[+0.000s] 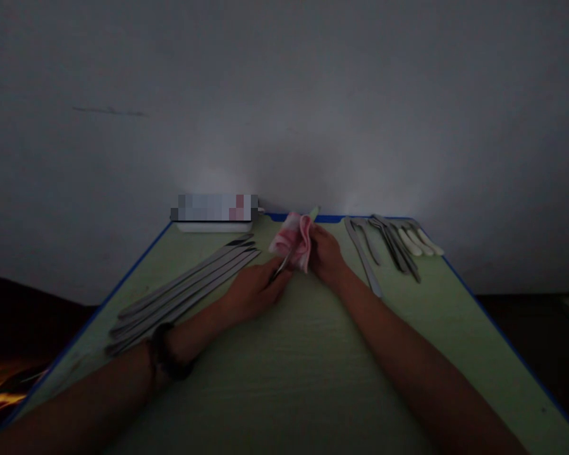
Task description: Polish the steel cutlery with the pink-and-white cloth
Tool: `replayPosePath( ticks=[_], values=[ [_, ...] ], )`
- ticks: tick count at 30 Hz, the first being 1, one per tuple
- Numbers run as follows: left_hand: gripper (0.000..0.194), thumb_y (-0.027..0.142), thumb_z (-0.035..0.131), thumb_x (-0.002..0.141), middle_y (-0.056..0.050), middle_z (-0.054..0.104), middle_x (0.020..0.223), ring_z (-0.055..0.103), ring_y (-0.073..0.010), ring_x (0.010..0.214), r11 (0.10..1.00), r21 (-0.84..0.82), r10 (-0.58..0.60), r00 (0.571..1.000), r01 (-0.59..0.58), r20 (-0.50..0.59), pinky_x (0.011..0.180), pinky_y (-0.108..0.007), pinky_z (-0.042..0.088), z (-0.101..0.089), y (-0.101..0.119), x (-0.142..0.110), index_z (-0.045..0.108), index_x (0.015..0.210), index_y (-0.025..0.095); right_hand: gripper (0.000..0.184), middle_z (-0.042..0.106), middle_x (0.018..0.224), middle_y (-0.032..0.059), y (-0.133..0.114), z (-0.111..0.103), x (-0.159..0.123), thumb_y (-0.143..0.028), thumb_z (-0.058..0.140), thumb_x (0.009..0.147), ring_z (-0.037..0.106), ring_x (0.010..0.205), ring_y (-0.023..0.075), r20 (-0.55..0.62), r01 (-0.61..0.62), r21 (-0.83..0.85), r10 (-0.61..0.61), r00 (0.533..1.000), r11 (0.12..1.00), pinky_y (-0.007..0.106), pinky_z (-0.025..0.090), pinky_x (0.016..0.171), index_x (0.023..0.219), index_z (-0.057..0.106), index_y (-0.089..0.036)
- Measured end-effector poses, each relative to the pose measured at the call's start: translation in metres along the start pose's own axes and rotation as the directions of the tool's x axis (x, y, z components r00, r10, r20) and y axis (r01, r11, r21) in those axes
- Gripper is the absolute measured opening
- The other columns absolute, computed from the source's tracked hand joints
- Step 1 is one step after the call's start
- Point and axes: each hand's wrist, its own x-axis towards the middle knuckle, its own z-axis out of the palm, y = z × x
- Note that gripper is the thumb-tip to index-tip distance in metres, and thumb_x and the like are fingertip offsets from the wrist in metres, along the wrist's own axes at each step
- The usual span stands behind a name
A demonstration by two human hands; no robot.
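Note:
My left hand (253,287) is closed on a thin, shiny piece of metal cutlery (283,264), which points up and away from me. Its far end goes into a folded pink-and-white cloth (291,240), so I cannot tell which kind it is. Closed round the cloth's right side is my right hand (327,253). A pale green tip (315,212) shows just behind the cloth. Several table knives (184,284) lie side by side to the left, close to my left wrist. To the right lie a long metal utensil (363,256) and several more pieces of cutlery (393,243).
The pale green table (284,379) has a blue edge and stands against a grey wall (284,95). At its back left is a white box-like object (213,225), its top blurred out. Several white-handled utensils (420,241) lie near the back right corner.

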Motion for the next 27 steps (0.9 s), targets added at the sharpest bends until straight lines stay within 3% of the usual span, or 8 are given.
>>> replayPosePath(
  ticks=[3,6,13,21,23,27],
  values=[
    [0.033,0.034,0.034,0.093,0.002,0.061,0.065,0.058,-0.0148,0.059,0.999,0.031,0.010,0.999,-0.012,0.040,0.058,-0.024,0.039,0.000,-0.001,-0.001,0.051,0.118,0.020,0.012,0.065,0.069,-0.0019,-0.001,-0.003,0.007,-0.031,0.060,0.080,0.061,0.067,0.0137,-0.107,0.030,0.108,-0.018,0.994,0.994,0.030,0.051,0.070,0.078,0.060,-0.019],
    [0.036,0.034,0.030,0.094,0.001,0.062,0.069,0.059,-0.0151,0.062,0.997,0.073,0.009,1.000,-0.011,0.027,0.059,-0.024,0.039,-0.001,-0.001,-0.002,0.051,0.120,0.021,0.014,0.066,0.070,-0.0018,-0.005,-0.007,0.011,-0.032,0.056,0.084,0.061,0.064,0.0129,-0.113,0.007,0.209,0.017,0.993,0.978,0.031,0.053,0.073,0.080,0.060,-0.019],
    [0.038,0.038,0.030,0.094,0.002,0.056,0.059,0.055,-0.0145,0.054,0.999,-0.034,-0.017,1.000,0.017,-0.009,0.054,-0.023,0.037,0.002,-0.004,0.000,0.058,0.112,0.020,0.026,0.069,0.091,0.0018,-0.016,-0.005,0.006,-0.040,0.045,0.091,0.064,0.083,0.0155,0.170,-0.177,0.219,0.141,0.975,0.960,0.033,0.054,0.077,0.099,0.061,-0.022],
    [0.034,0.040,0.032,0.093,0.001,0.059,0.059,0.055,-0.0154,0.054,0.996,-0.079,-0.040,0.999,0.040,-0.002,0.054,-0.024,0.037,0.002,-0.003,0.001,0.058,0.089,0.020,0.028,0.068,0.077,0.0046,-0.006,0.000,-0.009,-0.042,0.058,0.082,0.064,0.077,0.0179,0.345,-0.294,-0.095,0.308,0.887,0.951,0.030,0.053,0.067,0.090,0.063,-0.016],
    [0.033,0.039,0.031,0.094,0.000,0.061,0.063,0.056,-0.0159,0.056,0.999,-0.048,-0.023,1.000,0.023,-0.003,0.055,-0.025,0.037,0.002,-0.002,0.001,0.056,0.087,0.019,0.025,0.067,0.075,0.0038,-0.004,0.000,-0.010,-0.040,0.060,0.080,0.063,0.073,0.0168,0.321,-0.285,-0.091,0.299,0.899,0.954,0.029,0.053,0.065,0.087,0.062,-0.016],
    [0.032,0.038,0.031,0.094,-0.001,0.059,0.064,0.056,-0.0161,0.057,0.996,0.079,0.042,0.999,-0.043,0.022,0.056,-0.026,0.035,0.002,-0.001,-0.001,0.052,0.080,0.020,0.023,0.065,0.073,0.0016,-0.007,0.000,-0.003,-0.041,0.060,0.081,0.060,0.063,0.0131,0.174,-0.195,-0.003,0.193,0.966,0.981,0.025,0.050,0.058,0.083,0.061,-0.018]
  ],
)
